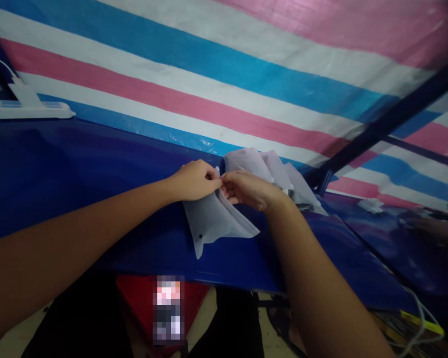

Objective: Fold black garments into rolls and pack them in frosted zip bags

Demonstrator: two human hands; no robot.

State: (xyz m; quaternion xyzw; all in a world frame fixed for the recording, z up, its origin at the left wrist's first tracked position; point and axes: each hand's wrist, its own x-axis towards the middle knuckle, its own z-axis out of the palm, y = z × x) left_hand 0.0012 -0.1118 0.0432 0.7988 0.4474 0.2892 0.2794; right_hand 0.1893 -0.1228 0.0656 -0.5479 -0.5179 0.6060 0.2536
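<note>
A frosted translucent plastic bag (219, 221) with a small black dot near one corner is held above the blue table. My left hand (197, 180) pinches its upper edge, thumb and fingers closed on it. Fingertips of my right hand (248, 189) meet the left thumb at the same edge, curled and closed on the bag. The exact grip is partly hidden by the fingers. Just behind my right hand, several similar frosted bags (248, 163) lie overlapping against the striped sheet.
A blue table (142, 236) runs under my hands. Behind it hangs a striped plastic sheet (209, 104). A white power strip (30, 109) sits at far left. A dark metal post (373, 119) slants at right. Below the edge are a red surface (134, 293) and a cable (420, 318).
</note>
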